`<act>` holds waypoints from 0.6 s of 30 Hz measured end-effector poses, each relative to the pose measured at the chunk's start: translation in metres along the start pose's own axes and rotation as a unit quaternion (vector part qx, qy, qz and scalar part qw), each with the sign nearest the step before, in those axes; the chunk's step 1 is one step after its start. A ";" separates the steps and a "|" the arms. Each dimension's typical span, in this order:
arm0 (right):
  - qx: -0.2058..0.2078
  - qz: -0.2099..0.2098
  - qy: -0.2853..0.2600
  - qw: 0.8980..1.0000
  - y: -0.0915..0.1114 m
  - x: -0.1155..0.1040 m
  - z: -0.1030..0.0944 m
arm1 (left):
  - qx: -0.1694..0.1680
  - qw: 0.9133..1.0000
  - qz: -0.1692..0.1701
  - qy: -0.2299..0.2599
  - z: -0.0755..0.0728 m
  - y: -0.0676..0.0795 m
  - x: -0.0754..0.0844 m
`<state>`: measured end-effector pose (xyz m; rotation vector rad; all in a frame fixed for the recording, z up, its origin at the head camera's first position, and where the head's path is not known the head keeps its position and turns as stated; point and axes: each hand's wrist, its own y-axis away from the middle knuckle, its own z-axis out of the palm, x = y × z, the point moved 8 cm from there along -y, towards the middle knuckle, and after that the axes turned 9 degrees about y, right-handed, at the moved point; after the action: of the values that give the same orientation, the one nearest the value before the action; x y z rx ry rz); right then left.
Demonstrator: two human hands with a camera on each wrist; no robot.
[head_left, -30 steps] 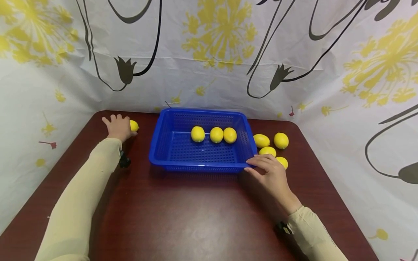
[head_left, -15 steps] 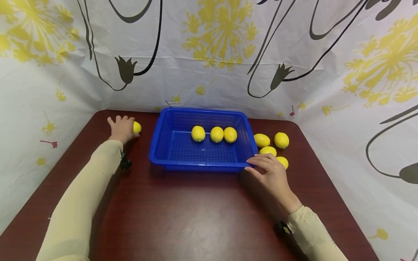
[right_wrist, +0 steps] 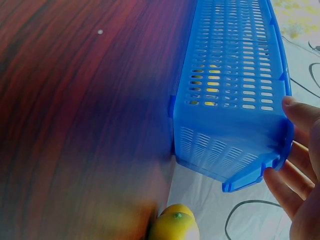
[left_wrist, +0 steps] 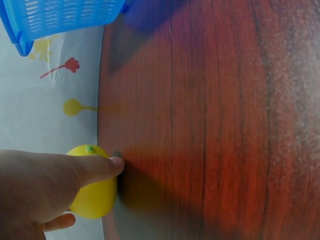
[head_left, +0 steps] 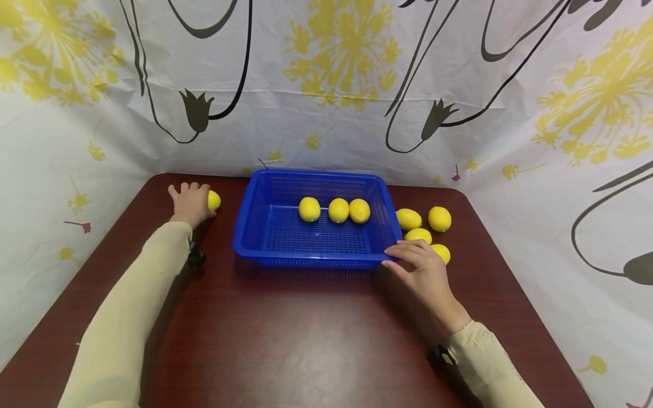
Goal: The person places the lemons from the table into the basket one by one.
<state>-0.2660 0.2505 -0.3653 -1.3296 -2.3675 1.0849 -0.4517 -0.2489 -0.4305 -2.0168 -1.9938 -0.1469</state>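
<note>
At the far left of the table my left hand point(head_left: 191, 205) grips a lemon point(head_left: 213, 200). In the left wrist view the thumb lies across this lemon point(left_wrist: 95, 200), whose greenish tip shows above the thumb; the other fingers are mostly hidden. My right hand point(head_left: 420, 272) holds the near right corner of a blue plastic basket point(head_left: 311, 256). Thumb and fingers pinch its rim in the right wrist view, the basket point(right_wrist: 225, 125) standing on the table. Inside the basket lie three lemons, one point(head_left: 309, 209) apart and two point(head_left: 339, 210) side by side.
Several loose lemons point(head_left: 439, 219) lie right of the basket, some partly behind my right hand. The dark red wooden table point(head_left: 306, 334) stretches in front. A white patterned cloth point(head_left: 326, 130) hangs behind the table and along both sides.
My left hand has shifted slightly right, toward the basket, with the lemon in its fingers. My right hand and the basket have stayed in place.
</note>
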 end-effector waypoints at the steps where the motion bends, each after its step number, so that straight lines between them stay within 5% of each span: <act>1: 0.001 -0.001 0.000 1.000 0.000 -0.001 0.000 | 0.000 1.000 0.000 0.001 0.001 0.000 -0.001; 18: -0.006 0.003 0.003 1.000 0.000 -0.001 0.000 | 0.022 1.000 0.013 -0.002 -0.009 0.008 0.005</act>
<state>-0.2654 0.2503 -0.3651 -1.3416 -2.3705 1.0690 -0.4426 -0.2468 -0.4217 -2.0166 -1.9551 -0.0929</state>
